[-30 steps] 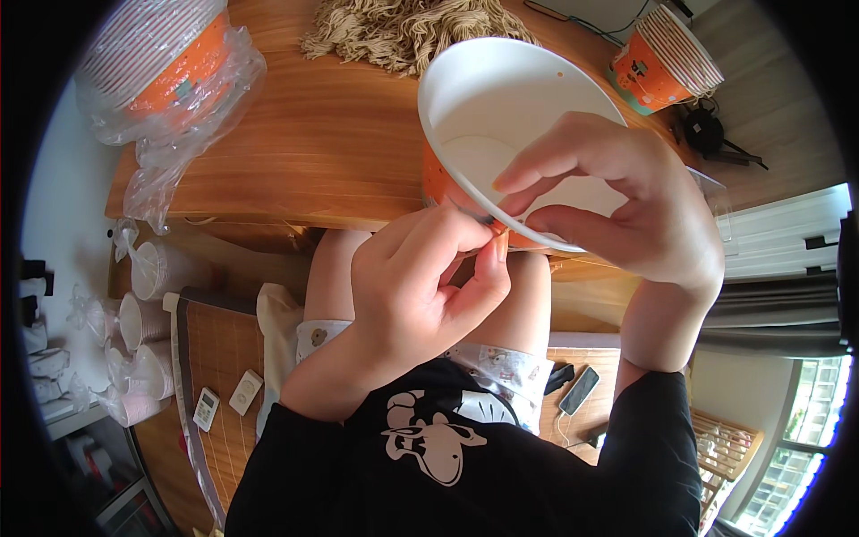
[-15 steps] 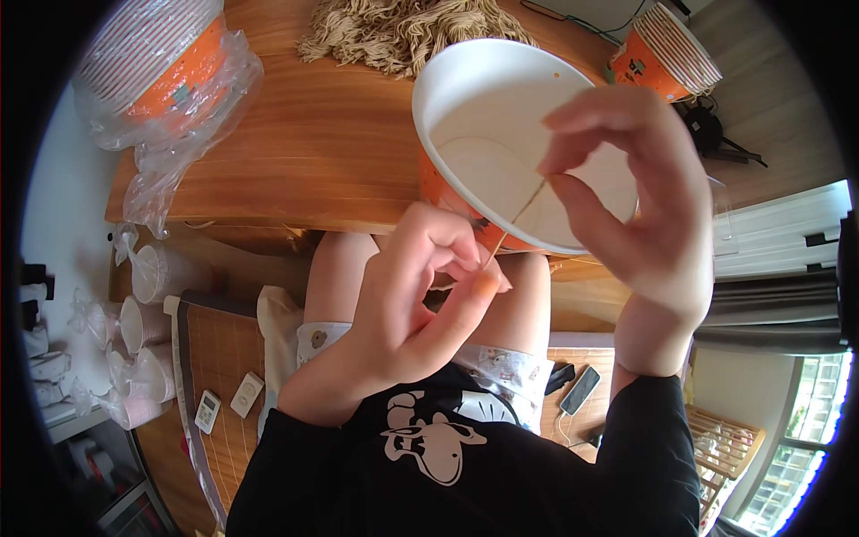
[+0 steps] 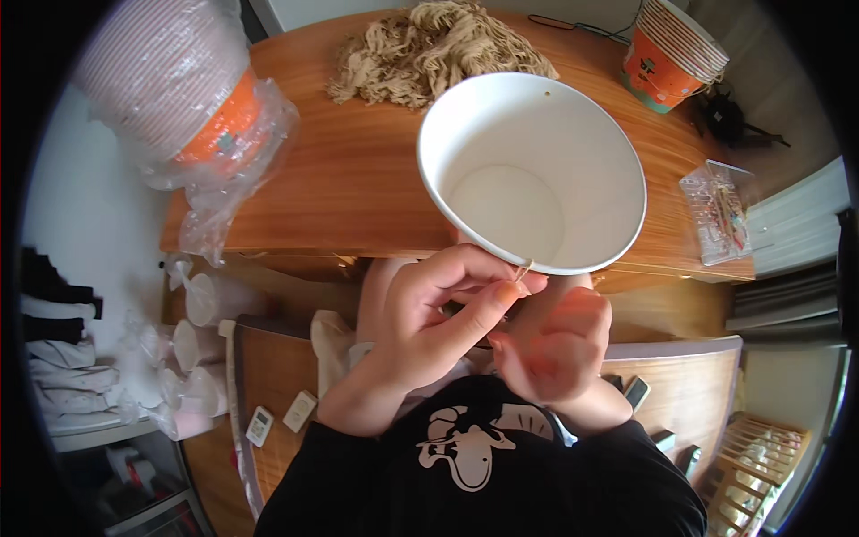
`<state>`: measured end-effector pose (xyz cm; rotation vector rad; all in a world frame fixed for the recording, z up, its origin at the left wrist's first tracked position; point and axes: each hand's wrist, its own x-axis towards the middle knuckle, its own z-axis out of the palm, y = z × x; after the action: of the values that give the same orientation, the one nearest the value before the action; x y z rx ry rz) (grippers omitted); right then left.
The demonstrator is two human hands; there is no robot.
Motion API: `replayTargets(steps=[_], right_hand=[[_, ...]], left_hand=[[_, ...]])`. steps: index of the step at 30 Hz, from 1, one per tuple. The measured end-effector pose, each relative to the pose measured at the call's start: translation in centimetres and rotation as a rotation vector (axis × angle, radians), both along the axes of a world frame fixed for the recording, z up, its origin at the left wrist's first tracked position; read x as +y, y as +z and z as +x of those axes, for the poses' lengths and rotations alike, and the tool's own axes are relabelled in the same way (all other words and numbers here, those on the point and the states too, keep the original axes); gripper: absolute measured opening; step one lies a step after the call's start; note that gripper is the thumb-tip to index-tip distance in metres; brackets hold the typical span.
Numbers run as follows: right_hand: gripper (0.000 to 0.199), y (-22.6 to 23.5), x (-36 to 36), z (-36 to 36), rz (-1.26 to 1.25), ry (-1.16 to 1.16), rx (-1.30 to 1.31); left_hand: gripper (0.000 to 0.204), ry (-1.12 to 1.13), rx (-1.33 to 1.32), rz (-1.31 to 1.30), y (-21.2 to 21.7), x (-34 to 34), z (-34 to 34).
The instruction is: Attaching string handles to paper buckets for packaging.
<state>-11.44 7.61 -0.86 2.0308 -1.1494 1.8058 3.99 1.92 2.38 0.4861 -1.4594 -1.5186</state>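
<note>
The left hand point(image 3: 429, 313) pinches a thin string point(image 3: 523, 268) at the near rim of a white paper bowl point(image 3: 531, 170); the right hand point(image 3: 555, 345), loosely curled, supports it over the bench's point(image 3: 349, 179) near edge. Beyond lie a fibre heap point(image 3: 438, 49), bagged cups point(image 3: 179, 89) at the far left corner, and stacked cups point(image 3: 676, 49) at the far right.

The big white paper cup point(image 3: 531, 170) fills the space just above the left hand point(image 3: 438, 327) and right hand point(image 3: 555, 353), blocking the straight way forward onto the counter point(image 3: 358, 179). A bare strip of wood lies open to its left, bounded further left by the plastic-wrapped stack of cups point(image 3: 183, 98) and at the far edge by the heap of tan twine point(image 3: 434, 49). To the right, passage is narrower, with the stacked orange cups point(image 3: 676, 54) and a clear plastic box point(image 3: 720, 210) near the edge.
</note>
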Motion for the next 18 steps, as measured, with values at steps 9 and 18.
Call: replayTargets(steps=[9, 18], right_hand=[[0.034, -1.9, -0.2, 1.4, 0.338, 0.318, -0.396], [0.039, -0.1, 1.0, 1.1, 0.224, 0.213, -0.261]], left_hand=[[0.018, 0.047, 0.080, -0.044, -0.8, -0.1, -0.9], [0.010, 0.248, -0.089, -0.225, -1.9, 0.0, -0.7]])
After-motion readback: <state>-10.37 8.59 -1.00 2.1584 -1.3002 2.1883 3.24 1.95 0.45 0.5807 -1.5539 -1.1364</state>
